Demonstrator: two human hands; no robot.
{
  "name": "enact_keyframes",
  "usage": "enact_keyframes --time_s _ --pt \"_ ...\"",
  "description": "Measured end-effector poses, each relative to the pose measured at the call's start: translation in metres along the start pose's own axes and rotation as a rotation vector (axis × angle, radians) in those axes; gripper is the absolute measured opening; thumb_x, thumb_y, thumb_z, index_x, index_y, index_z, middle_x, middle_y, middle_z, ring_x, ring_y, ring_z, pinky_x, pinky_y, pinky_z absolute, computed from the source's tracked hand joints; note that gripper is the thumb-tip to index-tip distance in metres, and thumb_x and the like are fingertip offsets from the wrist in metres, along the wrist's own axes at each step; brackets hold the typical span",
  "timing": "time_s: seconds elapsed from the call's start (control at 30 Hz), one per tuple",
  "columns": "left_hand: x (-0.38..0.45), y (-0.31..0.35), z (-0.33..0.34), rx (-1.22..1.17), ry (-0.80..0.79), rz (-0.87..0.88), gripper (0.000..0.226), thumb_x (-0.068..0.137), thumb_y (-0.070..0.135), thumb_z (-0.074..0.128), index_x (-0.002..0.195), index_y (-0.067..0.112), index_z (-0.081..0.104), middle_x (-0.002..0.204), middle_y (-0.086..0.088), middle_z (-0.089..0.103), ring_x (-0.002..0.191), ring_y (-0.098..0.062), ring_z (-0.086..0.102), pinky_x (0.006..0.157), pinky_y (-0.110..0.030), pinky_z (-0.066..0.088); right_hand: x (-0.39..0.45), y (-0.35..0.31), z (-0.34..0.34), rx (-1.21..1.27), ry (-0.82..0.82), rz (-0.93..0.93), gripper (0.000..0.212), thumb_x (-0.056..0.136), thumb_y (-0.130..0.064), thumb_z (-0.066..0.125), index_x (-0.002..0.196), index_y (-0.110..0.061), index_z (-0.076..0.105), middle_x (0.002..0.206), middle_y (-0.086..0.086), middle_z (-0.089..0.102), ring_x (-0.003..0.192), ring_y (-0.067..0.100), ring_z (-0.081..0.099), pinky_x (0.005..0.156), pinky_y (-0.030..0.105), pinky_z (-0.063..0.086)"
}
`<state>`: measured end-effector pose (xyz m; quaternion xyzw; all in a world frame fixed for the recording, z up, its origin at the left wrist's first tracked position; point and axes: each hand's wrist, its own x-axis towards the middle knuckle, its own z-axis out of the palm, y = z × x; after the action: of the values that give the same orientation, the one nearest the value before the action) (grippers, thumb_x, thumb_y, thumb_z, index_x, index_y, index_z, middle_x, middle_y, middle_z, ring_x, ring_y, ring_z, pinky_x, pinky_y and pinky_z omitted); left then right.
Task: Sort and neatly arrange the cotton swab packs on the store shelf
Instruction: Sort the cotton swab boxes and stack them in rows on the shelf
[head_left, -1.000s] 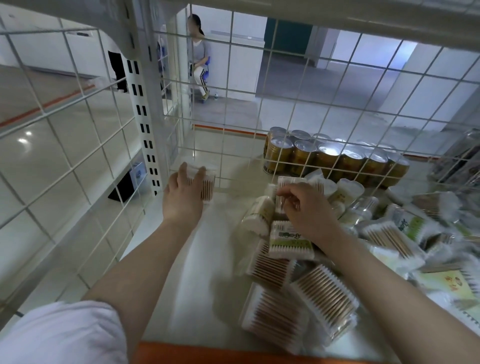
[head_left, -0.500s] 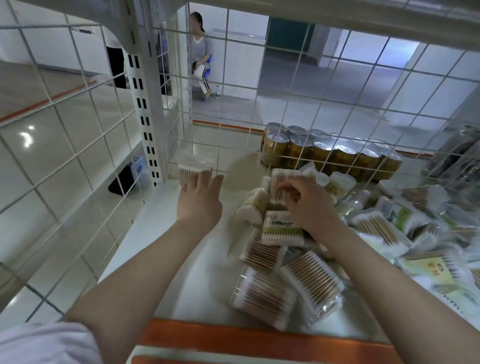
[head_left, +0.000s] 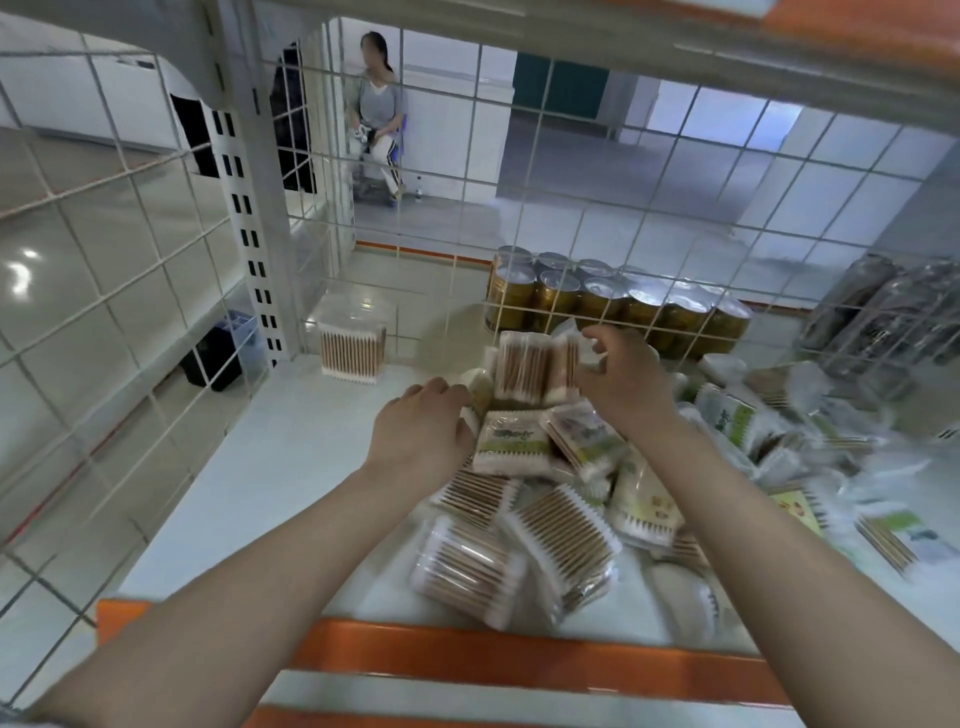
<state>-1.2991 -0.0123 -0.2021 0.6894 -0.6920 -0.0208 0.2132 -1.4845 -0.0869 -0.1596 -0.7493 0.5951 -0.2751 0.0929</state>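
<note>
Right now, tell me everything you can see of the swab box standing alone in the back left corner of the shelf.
The clear swab box is a squarish, see-through plastic container with a clear lid. It stands upright on the white shelf, close to the wire mesh at the back left corner. Wooden-stemmed cotton swabs fill its lower part in a tight upright row, white tips at the bottom. Neither hand touches it, and it stands apart from the pile.

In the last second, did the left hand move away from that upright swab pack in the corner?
Yes. The left hand has left the corner pack and moved right, to the pile.

Two bare forearms, left hand (head_left: 415, 434), right hand (head_left: 626, 382), no rings or watch
</note>
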Motion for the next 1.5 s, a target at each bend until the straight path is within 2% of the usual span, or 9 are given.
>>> enact_keyframes --time_s 0.27,0.5,0.7,0.87,0.97,1.1,1.23,1.33,1.5 --pt "-0.004 0.017 0.002 -0.185 -0.081 -0.118 0.025 0.09 0.026 0.046 0.114 0.025 0.055 0.108 0.004 0.057 0.098 -0.017 0.056 0.079 -0.034 0.049 0.014 -0.003 0.006 0.048 -0.092 -0.019 0.054 0.088 -0.022 0.059 0.137 -0.015 0.036 0.13 0.01 0.049 0.117 0.025 0.049 0.094 0.04 0.045" --pt "-0.005 0.02 0.004 -0.247 -0.06 -0.17 0.023 0.089 0.025 0.048 0.11 0.027 0.057 0.106 0.008 0.057 0.096 -0.014 0.057 0.079 -0.032 0.049 0.019 -0.002 0.008 0.077 -0.107 0.009 0.042 0.083 -0.011 0.063 0.122 -0.013 0.047 0.111 0.007 0.059 0.096 0.022 0.059 0.082 0.039 0.052" --pt "-0.012 0.02 0.004 -0.281 -0.027 -0.182 0.026 0.088 0.023 0.049 0.112 0.025 0.057 0.106 0.005 0.059 0.095 -0.016 0.057 0.08 -0.035 0.05 0.011 -0.004 -0.008 0.177 0.055 0.005 0.026 0.083 -0.01 0.063 0.102 -0.013 0.046 0.094 0.0 0.052 0.089 0.022 0.058 0.078 0.04 0.054" --pt "-0.02 0.026 0.002 -0.323 0.055 -0.162 0.029 0.086 0.019 0.052 0.115 0.022 0.056 0.108 0.001 0.058 0.097 -0.02 0.056 0.08 -0.038 0.049 -0.002 -0.008 -0.029 0.284 0.124 -0.008 0.022 0.086 -0.013 0.06 0.1 -0.015 0.043 0.099 -0.002 0.053 0.09 0.014 0.055 0.066 0.024 0.053" --pt "-0.025 0.029 0.001 -0.347 0.149 -0.115 0.038 0.083 0.016 0.056 0.121 0.021 0.052 0.11 -0.003 0.058 0.099 -0.023 0.055 0.079 -0.04 0.048 -0.011 -0.012 -0.036 0.345 0.1 0.001 0.019 0.088 -0.016 0.058 0.099 -0.018 0.042 0.095 -0.005 0.053 0.083 0.01 0.054 0.066 0.024 0.053" --pt "-0.032 0.031 -0.003 -0.322 0.276 -0.003 0.053 0.079 0.017 0.066 0.129 0.017 0.047 0.112 -0.008 0.059 0.098 -0.028 0.056 0.079 -0.04 0.048 -0.023 -0.018 -0.039 0.414 0.051 0.024 0.017 0.089 -0.02 0.056 0.1 -0.019 0.043 0.083 -0.016 0.045 0.073 -0.001 0.049 0.051 0.009 0.04" --pt "-0.04 0.025 -0.003 -0.207 0.346 0.13 0.058 0.071 0.016 0.075 0.123 0.011 0.049 0.1 -0.013 0.064 0.085 -0.033 0.061 0.069 -0.041 0.049 -0.035 -0.026 -0.035 0.485 -0.014 0.065 0.016 0.089 -0.019 0.055 0.102 -0.017 0.046 0.09 -0.007 0.054 0.085 0.011 0.059 0.068 0.024 0.055" --pt "-0.045 0.021 -0.006 -0.137 0.38 0.189 0.063 0.066 0.019 0.08 0.116 0.015 0.043 0.092 -0.011 0.065 0.075 -0.031 0.063 0.061 -0.038 0.049 -0.041 -0.035 -0.028 0.494 -0.063 0.09 0.017 0.088 -0.021 0.057 0.101 -0.02 0.047 0.098 0.0 0.059 0.091 0.018 0.063 0.081 0.039 0.055" --pt "-0.054 0.006 -0.016 -0.119 0.403 0.198 0.054 0.066 0.016 0.079 0.11 0.01 0.049 0.093 -0.013 0.064 0.076 -0.033 0.062 0.061 -0.04 0.051 -0.052 -0.056 -0.015 0.594 -0.126 0.136 0.017 0.088 -0.017 0.057 0.103 -0.017 0.048 0.103 0.005 0.06 0.087 0.017 0.063 0.075 0.031 0.056"
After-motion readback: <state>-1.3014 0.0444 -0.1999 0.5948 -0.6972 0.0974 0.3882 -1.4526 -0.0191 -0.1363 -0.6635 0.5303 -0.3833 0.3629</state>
